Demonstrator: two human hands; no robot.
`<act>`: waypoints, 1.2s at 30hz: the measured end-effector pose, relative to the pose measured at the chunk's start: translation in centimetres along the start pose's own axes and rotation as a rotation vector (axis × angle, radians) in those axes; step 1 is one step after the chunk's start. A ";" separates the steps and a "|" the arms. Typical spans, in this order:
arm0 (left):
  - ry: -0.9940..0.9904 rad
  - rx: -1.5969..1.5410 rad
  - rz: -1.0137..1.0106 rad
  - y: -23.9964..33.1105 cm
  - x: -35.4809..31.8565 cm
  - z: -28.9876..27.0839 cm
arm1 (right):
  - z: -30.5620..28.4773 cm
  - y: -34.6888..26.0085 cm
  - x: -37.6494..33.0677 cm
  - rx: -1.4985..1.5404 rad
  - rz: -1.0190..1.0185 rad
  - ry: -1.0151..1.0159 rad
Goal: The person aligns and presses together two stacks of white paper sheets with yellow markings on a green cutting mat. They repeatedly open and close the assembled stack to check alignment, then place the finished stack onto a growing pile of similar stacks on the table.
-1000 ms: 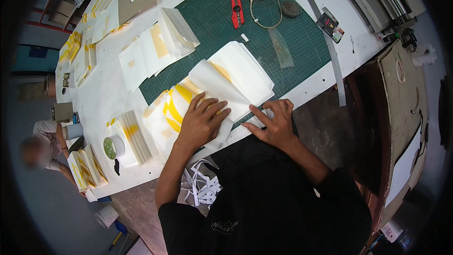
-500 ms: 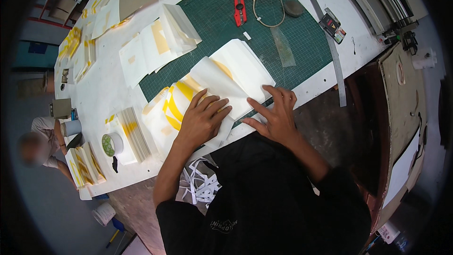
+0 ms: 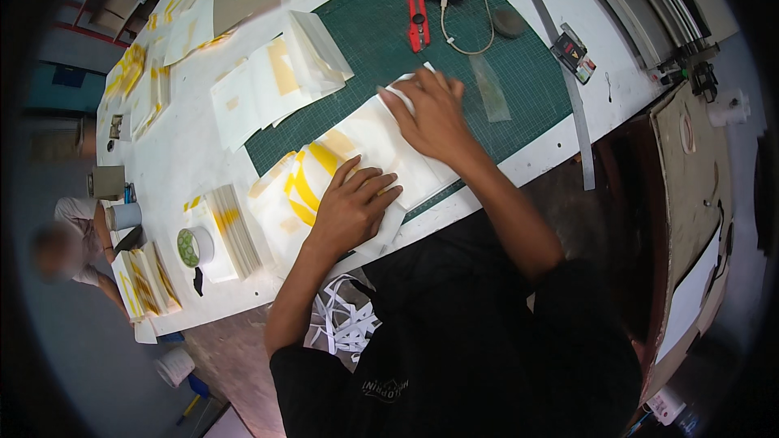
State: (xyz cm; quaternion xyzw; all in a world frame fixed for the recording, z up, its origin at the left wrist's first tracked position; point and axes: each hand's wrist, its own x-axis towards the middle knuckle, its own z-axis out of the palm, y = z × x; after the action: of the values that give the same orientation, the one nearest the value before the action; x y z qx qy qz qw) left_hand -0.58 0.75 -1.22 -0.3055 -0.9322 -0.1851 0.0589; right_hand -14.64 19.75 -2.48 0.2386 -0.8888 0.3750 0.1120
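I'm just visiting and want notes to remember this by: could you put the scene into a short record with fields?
left hand: palm down on the white sheets
right hand: at their far end; whether it pinches them is unclear
print: yellow pattern left of the left hand
surface: green cutting mat on a white table
tool: red cutter lying on the mat
nearby: another person at far left

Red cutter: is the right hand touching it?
Apart. The head view shows a strip of green mat between the lower end of the red cutter and the fingers of the right hand.
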 end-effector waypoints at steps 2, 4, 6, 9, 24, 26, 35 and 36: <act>0.009 0.000 -0.002 0.1 -0.1 0.1 | -1.8 -0.5 -3.8 -0.038 0.097 -0.064; 0.016 0.006 0.004 0.1 -0.1 0.2 | -3.3 -2.1 -7.7 -0.144 0.152 -0.097; 0.032 0.028 0.013 0.0 0.1 0.3 | -3.5 -2.9 -10.4 -0.088 0.165 -0.050; 0.061 0.020 -0.009 0.3 0.0 0.0 | -2.7 -3.6 -12.2 0.059 0.159 0.034; 0.465 0.043 -0.116 -0.3 -3.7 -1.6 | -2.0 -6.8 -14.6 0.319 -0.290 -0.033; 0.465 0.049 -0.116 -0.4 -3.9 -1.6 | -1.8 -4.7 -14.2 0.114 -0.138 0.164; 0.457 0.121 -0.124 -0.4 -3.2 -1.2 | -2.4 -2.2 -13.3 -0.405 0.092 0.119; 0.443 0.127 -0.141 0.0 -3.0 -1.4 | -2.3 -2.3 -13.3 -0.392 0.091 0.123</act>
State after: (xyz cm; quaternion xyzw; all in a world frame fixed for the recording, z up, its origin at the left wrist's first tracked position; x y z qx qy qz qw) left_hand 1.80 -1.40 -0.63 -0.1874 -0.9253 -0.1921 0.2681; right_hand -1.99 24.57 -4.53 0.1488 -0.9461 0.2133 0.1932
